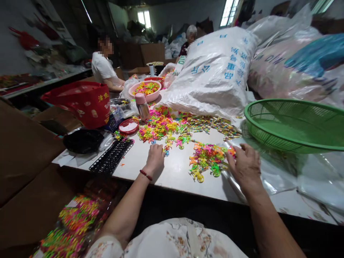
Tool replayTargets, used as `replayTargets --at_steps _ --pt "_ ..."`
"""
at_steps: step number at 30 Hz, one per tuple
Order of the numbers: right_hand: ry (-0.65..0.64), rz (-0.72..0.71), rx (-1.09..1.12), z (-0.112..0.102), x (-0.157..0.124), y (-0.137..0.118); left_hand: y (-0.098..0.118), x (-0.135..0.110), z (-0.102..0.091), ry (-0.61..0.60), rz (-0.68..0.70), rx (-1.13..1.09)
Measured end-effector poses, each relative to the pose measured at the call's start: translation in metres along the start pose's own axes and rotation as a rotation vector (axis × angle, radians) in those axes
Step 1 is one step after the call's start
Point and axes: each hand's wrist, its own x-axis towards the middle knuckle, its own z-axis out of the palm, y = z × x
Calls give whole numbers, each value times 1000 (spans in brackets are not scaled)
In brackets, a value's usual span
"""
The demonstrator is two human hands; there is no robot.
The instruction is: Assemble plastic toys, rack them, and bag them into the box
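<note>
My left hand [156, 157], with a red bead bracelet at its wrist, is closed with fingertips down on the table. A small blue and yellow plastic piece [166, 152] shows at the fingertips, partly hidden. Over the right end of a pile of small bright bicycle-shaped plastic toys [205, 156], my right hand [245, 166] has its fingers curled. Between its thumb and forefinger shows a pink and orange plastic toy [232, 152]. Ahead lie a heap of loose coloured plastic pieces [158, 127] and many thin banded sticks [215, 124].
Left stand black perforated trays [111, 156], a red basket [129, 126], a pink-lidded flask [142, 106] and a red bag [83, 102]. A pink basin [146, 96] and large white sack [212, 71] are behind; a green basket [292, 125] is right. Two people [103, 68] sit beyond.
</note>
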Motion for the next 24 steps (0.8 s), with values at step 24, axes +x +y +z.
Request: replayTargets --at_steps 24 --pt "-641 18 470 64 51 -119 3 -48 -14 94 -326 -1508"
